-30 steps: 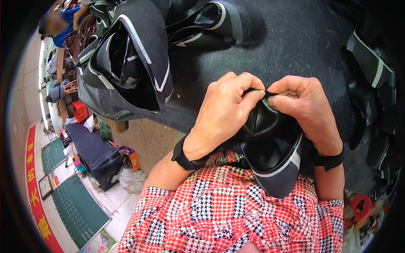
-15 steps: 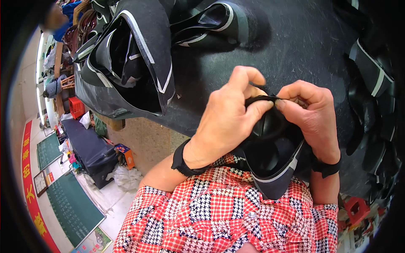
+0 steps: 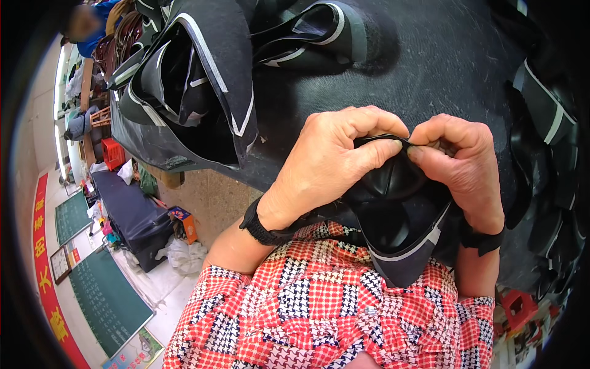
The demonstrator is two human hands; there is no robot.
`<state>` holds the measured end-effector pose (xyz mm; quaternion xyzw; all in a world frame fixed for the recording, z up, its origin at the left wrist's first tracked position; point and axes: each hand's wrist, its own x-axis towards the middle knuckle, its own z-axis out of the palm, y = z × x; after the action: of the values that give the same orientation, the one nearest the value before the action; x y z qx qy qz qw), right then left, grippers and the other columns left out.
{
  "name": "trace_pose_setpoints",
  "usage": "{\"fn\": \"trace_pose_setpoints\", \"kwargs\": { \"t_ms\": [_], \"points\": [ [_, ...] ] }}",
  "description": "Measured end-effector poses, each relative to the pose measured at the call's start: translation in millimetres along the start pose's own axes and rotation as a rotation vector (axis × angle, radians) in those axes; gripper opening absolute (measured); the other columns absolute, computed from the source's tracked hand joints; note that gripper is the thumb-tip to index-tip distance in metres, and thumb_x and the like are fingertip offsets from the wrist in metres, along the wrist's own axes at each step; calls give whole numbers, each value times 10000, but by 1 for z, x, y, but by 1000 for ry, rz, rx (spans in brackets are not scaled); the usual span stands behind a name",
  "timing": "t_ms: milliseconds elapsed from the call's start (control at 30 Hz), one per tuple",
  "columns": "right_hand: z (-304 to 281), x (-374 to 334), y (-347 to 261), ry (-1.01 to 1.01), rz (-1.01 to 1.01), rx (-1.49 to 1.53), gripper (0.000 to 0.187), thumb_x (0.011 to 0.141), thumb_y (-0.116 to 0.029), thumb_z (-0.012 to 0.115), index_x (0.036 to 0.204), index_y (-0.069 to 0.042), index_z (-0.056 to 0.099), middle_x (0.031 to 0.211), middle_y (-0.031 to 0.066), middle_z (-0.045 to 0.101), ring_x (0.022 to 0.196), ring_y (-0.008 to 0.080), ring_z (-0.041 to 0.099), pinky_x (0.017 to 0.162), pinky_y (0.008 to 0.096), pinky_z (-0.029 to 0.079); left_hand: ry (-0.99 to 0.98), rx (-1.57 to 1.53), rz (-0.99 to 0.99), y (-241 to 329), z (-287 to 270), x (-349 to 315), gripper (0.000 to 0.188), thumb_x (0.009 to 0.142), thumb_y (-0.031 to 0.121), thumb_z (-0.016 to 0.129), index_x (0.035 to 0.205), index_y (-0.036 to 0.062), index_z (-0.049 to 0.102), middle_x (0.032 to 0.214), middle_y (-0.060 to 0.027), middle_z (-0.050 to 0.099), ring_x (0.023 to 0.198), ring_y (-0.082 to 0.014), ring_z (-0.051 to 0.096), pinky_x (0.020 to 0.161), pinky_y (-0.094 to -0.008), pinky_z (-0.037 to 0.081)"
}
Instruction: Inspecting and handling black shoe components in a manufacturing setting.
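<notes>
Between my hands is a black sheet piece with a grey-white edge strip (image 3: pixel 402 252), looking like a shoe upper. Its lower end rests against my checked shirt, and its top edge is raised over the black worktable (image 3: pixel 442 67). My left hand (image 3: pixel 344 147) pinches that edge between thumb and forefinger. Right beside it, my right hand (image 3: pixel 458 157) pinches the same edge, thumb tip almost meeting the left thumb. The other right fingers are curled in. Both wrists wear black bands. What lies under the fingertips is hidden.
Similar black pieces with pale strips are heaped at the table's left (image 3: pixel 190 80), with another folded piece (image 3: pixel 319 37) behind. More hang along the right edge (image 3: pixel 547 111). Beyond the left edge are a dark covered bench (image 3: pixel 132 215) and a red crate (image 3: pixel 112 154). A person (image 3: pixel 92 27) is far left.
My left forefinger has come down from a raised position onto the edge, closing toward the right fingertips. The right hand has shifted slightly right; the piece stays in both hands.
</notes>
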<state>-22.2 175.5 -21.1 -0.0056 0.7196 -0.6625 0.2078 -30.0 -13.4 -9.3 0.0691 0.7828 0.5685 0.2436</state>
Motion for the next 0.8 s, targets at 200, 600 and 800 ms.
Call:
{"fn": "trace_pose_setpoints", "kwargs": {
  "t_ms": [200,600,800],
  "points": [
    [-3,3,-1,-38,27,51,57,723,32,639,774,7,636,627,-34,559,554,9,480,492,172,380,-61,-197,-163,1,-2,2,132,809,31,624,932,-12,646,830,-3,627,752,-45,559,674,-175,445],
    [-28,38,-23,-451,124,131,97,710,-24,628,794,23,629,662,4,594,599,32,514,558,180,412,119,-814,-204,3,19,-9,114,800,61,622,899,5,616,822,-7,617,743,-63,553,700,-200,434],
    [-17,-8,-68,361,-389,-520,215,725,-50,628,923,20,585,901,62,609,839,102,567,754,224,454,390,-856,-158,1,13,-35,119,823,55,619,932,9,612,846,-13,618,813,-76,561,777,-220,442]
  ]
}}
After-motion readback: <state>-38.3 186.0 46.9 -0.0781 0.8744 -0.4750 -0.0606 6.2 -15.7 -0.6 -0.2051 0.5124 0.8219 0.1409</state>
